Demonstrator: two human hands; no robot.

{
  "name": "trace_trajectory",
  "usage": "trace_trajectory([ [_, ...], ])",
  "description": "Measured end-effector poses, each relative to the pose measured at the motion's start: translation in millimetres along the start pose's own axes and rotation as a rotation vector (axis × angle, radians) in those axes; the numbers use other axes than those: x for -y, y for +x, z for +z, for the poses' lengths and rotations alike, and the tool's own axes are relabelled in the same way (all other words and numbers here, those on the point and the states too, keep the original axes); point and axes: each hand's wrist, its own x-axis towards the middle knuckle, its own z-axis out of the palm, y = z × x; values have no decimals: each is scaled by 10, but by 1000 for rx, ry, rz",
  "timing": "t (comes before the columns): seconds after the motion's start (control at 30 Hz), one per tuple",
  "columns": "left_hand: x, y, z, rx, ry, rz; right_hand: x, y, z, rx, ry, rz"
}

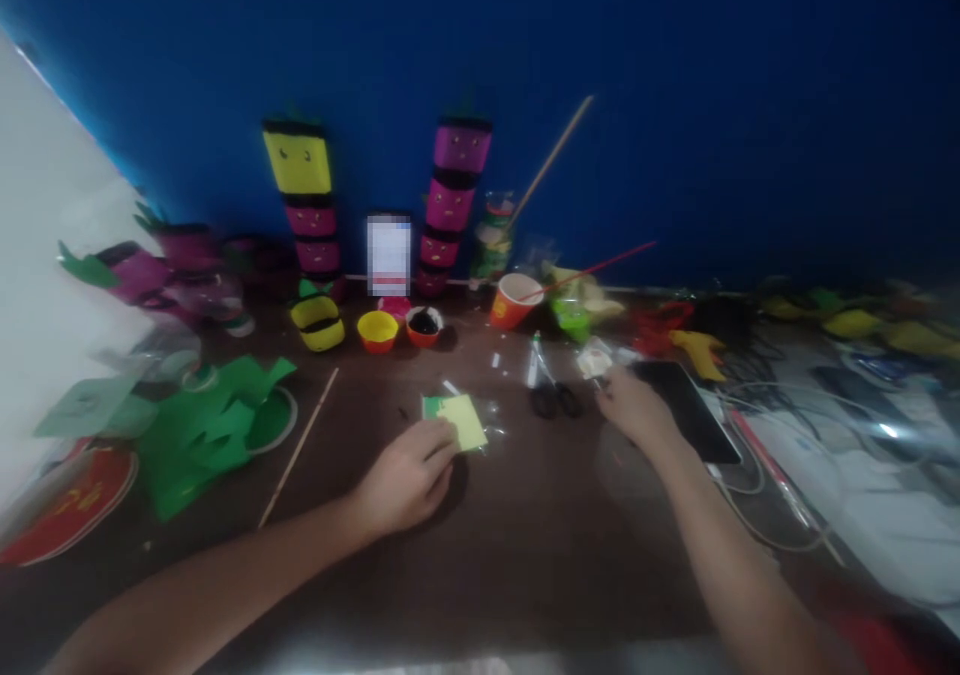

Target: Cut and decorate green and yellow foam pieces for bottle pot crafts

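Observation:
My left hand is closed, its fingertips pinching a pale yellow square of paper low over the table. A green piece shows from behind the paper's left side. To the right, my right hand reaches forward with its fingers drawn together at a small pale packet. Blur hides what lies between those fingertips. Between the two hands lie black-handled scissors, with a white pen-like tube beside them.
Yellow and purple box figures stand against the blue wall. Small paint cups and a paper cup holding a red stick line the back. Green sheets and a thin wooden stick lie left; a black tablet and cables lie right.

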Motion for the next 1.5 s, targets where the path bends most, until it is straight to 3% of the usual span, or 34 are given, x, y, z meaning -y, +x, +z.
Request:
trace_trajectory([
  [0.1,-29,22,-58,65,19,12,137,22,-31,310,-64,82],
  [0.13,-36,30,-73,80,25,10,150,24,-91,354,-23,76],
  [0.3,-51,47,-101,109,32,-5,115,-133,-604,513,393,117],
  [0.4,-49,54,-107,127,19,-1,244,-299,-810,643,747,11],
  [0.53,-39,47,-100,141,26,16,751,-394,-651,517,793,4],
  [0.63,-45,26,-86,174,97,6,1229,-367,-329,444,1151,72],
  [0.73,-64,19,-91,238,175,4,1609,-330,-66,499,1251,70],
  [0.83,-78,33,-107,286,211,28,1830,-315,59,562,1266,59],
  [0.93,-72,44,-104,299,190,16,1919,-311,118,503,1243,-7],
  [1.1,-52,26,-60,284,150,-52,1933,-310,260,274,1074,-150],
  [1.23,-70,11,-34,311,187,-57,1912,-338,361,209,1036,-207],
  [1.37,-96,9,-15,292,216,-50,1903,-375,382,47,941,-253],
  [1.5,-99,13,-10,291,218,-45,1902,-377,373,-14,882,-295],
])
